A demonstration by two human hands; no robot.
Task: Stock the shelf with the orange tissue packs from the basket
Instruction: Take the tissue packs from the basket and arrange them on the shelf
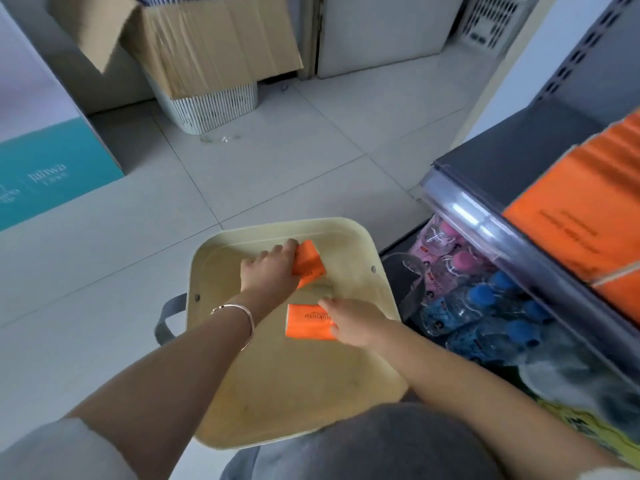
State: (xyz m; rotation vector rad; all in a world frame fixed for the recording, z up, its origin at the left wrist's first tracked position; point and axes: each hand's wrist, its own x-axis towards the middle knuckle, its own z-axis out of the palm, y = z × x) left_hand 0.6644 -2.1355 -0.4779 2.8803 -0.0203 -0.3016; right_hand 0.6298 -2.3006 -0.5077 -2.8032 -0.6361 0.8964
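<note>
Hands-wise: gripping orange tissue pack point(309, 261) at 2 o'clock of left hand point(270, 271), clutching second pack point(304, 323) at 9 o'clock of right hand point(357, 322), both inside basket point(346, 242).

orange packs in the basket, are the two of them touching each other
Apart. The head view shows a strip of bare basket floor between the far pack and the near pack.

open basket point(349, 233) top, shelf point(491, 233) beside
</note>
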